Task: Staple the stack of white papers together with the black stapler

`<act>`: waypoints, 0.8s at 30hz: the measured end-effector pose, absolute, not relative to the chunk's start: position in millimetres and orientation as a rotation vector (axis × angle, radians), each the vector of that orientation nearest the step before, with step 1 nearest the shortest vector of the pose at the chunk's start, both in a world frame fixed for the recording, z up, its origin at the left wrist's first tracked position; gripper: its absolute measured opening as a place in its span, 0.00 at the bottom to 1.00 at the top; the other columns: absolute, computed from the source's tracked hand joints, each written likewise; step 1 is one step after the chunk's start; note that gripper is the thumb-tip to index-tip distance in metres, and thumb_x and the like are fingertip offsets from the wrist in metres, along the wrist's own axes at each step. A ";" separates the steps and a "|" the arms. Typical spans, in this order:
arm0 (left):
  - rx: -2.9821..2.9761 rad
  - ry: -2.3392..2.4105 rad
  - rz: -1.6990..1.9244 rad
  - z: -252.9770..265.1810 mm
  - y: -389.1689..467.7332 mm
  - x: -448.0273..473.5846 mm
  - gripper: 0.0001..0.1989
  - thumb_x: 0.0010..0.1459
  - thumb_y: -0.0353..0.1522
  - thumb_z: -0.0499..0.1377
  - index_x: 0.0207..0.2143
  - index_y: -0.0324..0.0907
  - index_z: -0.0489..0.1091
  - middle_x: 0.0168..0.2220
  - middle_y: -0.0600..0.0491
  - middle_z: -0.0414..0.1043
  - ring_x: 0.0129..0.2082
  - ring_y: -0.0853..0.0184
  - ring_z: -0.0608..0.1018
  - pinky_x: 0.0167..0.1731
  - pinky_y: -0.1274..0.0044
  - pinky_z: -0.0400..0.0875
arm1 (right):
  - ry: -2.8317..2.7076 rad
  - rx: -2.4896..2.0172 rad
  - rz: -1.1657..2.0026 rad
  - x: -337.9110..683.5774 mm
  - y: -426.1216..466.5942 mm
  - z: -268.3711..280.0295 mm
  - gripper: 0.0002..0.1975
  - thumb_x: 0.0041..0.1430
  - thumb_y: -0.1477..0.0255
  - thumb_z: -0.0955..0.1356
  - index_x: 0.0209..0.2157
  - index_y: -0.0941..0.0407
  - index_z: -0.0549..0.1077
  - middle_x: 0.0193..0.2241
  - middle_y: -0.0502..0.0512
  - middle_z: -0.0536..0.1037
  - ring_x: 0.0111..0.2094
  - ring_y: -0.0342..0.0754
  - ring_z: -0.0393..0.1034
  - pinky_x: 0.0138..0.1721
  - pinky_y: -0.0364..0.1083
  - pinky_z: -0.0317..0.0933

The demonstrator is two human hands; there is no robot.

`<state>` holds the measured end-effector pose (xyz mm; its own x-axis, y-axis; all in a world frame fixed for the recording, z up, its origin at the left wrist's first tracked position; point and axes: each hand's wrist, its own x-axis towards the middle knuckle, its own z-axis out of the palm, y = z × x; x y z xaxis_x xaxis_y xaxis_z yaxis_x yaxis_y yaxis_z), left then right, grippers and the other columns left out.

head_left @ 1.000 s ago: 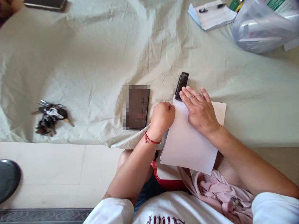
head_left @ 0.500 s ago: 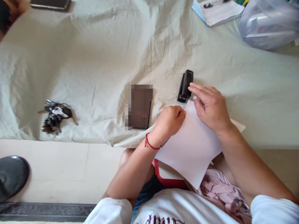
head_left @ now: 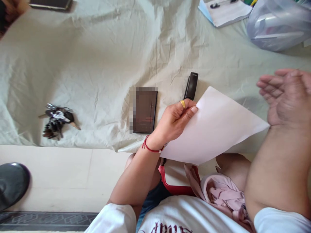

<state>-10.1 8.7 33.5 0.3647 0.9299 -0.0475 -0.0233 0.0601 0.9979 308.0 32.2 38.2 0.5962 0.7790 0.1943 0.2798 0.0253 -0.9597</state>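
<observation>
My left hand [head_left: 178, 121] pinches the left edge of white paper [head_left: 213, 129] between thumb and fingers. The paper is held up over the table's front edge, its far corner pointing away from me; whether it is one sheet or more I cannot tell. Just beyond that hand lies a black stapler [head_left: 191, 84], its near end partly hidden by my fingers. My right hand [head_left: 286, 94] is off to the right, apart from the paper, palm showing and fingers extended, with nothing in it. A dark phone [head_left: 145, 111] rests left of my left hand.
A crumpled pale cloth [head_left: 102, 74] covers the table. Keys [head_left: 59, 119] lie at the left. Stacked papers [head_left: 225, 13] and a clear plastic bag [head_left: 277, 27] sit far right, another phone [head_left: 51, 4] far left. A red-edged board [head_left: 177, 176] is below the paper.
My right hand has left the stapler and paper, moving right and turning palm up. My left hand has rotated, lifting the paper, whose far corner has swung to the right.
</observation>
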 end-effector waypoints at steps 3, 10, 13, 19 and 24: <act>1.218 0.999 0.992 29.2 9.3 -4.7 0.22 0.68 0.53 0.67 0.33 0.45 0.74 0.26 0.56 0.65 0.26 0.68 0.66 0.29 0.74 0.61 | -0.772 -1.550 0.865 315.5 28.8 20.1 0.37 0.50 0.36 0.78 0.41 0.57 0.81 0.36 0.69 0.85 0.39 0.63 0.85 0.42 0.61 0.77; 1.029 1.123 1.168 28.2 9.9 0.9 0.20 0.64 0.51 0.72 0.35 0.45 0.77 0.27 0.56 0.69 0.27 0.68 0.70 0.27 0.75 0.63 | -0.743 -1.453 1.133 287.7 21.6 22.9 0.46 0.38 0.29 0.77 0.41 0.55 0.86 0.41 0.66 0.85 0.48 0.70 0.83 0.46 0.66 0.78; 0.962 1.150 1.248 25.3 12.5 -1.0 0.17 0.66 0.47 0.72 0.34 0.45 0.76 0.29 0.56 0.71 0.28 0.69 0.71 0.29 0.76 0.66 | -0.874 -1.252 1.039 275.5 23.9 29.5 0.33 0.50 0.34 0.75 0.39 0.49 0.85 0.51 0.61 0.85 0.64 0.74 0.77 0.55 0.71 0.75; 0.963 1.211 1.322 14.2 13.2 -5.7 0.15 0.70 0.43 0.69 0.33 0.44 0.74 0.31 0.56 0.71 0.30 0.70 0.72 0.31 0.78 0.67 | -0.892 -1.331 1.191 268.0 17.7 29.7 0.34 0.38 0.45 0.86 0.43 0.50 0.86 0.57 0.60 0.85 0.66 0.71 0.77 0.60 0.69 0.77; 0.902 1.262 1.307 16.8 8.5 1.4 0.15 0.71 0.43 0.67 0.35 0.44 0.73 0.31 0.56 0.71 0.31 0.71 0.73 0.32 0.78 0.68 | -0.789 -1.476 1.335 263.2 15.6 24.2 0.36 0.28 0.61 0.90 0.44 0.54 0.87 0.45 0.59 0.89 0.50 0.65 0.85 0.58 0.66 0.80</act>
<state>1.4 8.5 16.8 -0.1568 0.9770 -0.1444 -0.1791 0.1157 0.9770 263.2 15.6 24.2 0.1917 0.9164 -0.3515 -0.1337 -0.3304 -0.9343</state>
